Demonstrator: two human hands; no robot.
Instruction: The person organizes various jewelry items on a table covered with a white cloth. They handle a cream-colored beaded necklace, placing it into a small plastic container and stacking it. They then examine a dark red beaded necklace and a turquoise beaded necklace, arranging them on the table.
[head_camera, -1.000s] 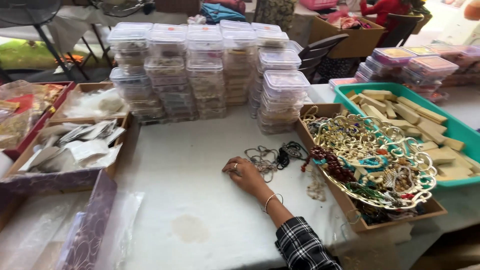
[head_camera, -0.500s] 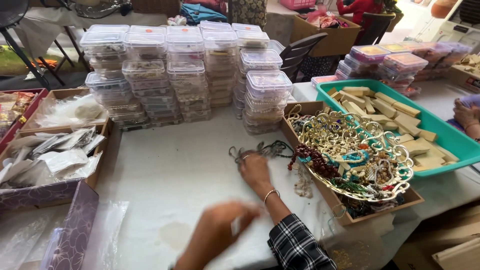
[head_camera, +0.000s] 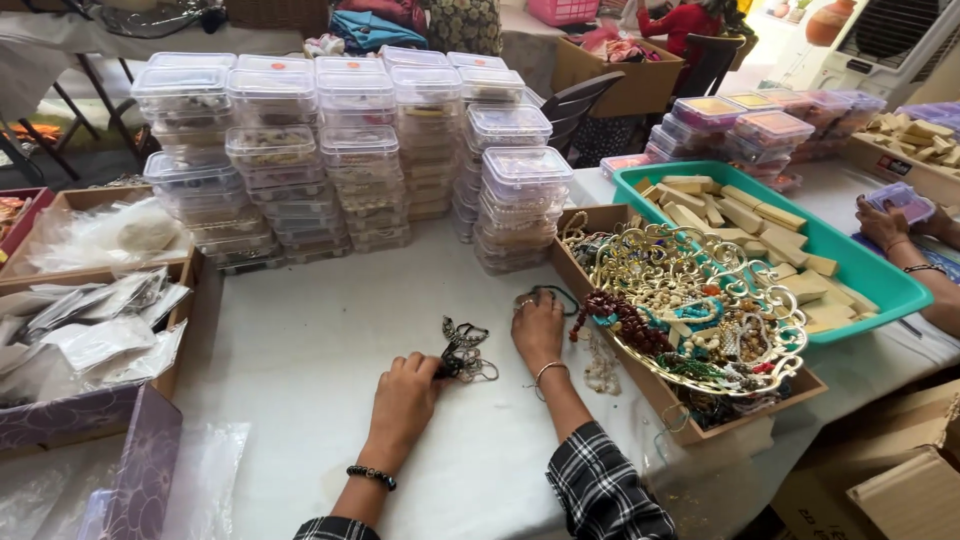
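Observation:
On the white tablecloth (head_camera: 300, 350) lies a tangle of dark metal jewellery (head_camera: 463, 352). My left hand (head_camera: 405, 393) reaches forward and pinches its left edge with the fingertips; a black bead bracelet is on that wrist. My right hand (head_camera: 538, 328) rests palm down just right of the tangle, fingers spread, the tips touching a dark cord loop (head_camera: 553, 293). A thin bangle circles that wrist above a black-and-white checked sleeve.
Stacks of clear lidded plastic boxes (head_camera: 350, 150) line the back. A cardboard box with an ornate gold tray of beads (head_camera: 700, 320) sits right of my hands, then a teal tray of wooden blocks (head_camera: 850, 270). Another person's hands (head_camera: 885, 225) work at far right. Boxes of plastic bags (head_camera: 90, 330) stand left.
My left hand has come into view and reached up to the dark jewellery, taking hold of it. My right hand has stayed on the cloth beside the cardboard box.

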